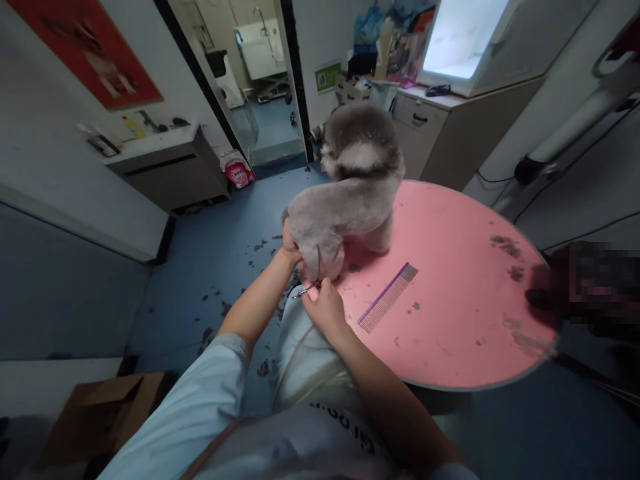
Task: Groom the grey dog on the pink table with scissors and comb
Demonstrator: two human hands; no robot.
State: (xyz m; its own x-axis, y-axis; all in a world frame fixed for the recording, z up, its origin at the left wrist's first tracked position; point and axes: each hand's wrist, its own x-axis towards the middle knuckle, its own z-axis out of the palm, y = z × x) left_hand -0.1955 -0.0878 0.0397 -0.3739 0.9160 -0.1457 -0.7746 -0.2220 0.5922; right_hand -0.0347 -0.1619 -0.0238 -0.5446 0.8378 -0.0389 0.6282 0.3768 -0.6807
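A small grey dog (345,200) stands on a round pink table (450,313), facing away from me. My left hand (289,245) is closed on the dog's rear, at the left edge of its hindquarters. My right hand (324,305) grips a pair of scissors (309,283) whose curved blades point up against the fur of the hind leg. A purple comb (387,297) lies flat on the table just right of my right hand.
Clumps of cut fur lie on the blue floor (210,267) and on the table. A grey cabinet (170,170) stands at the left wall, a drawer unit (440,133) behind the dog, a cardboard box (107,410) at lower left. A doorway opens at the back.
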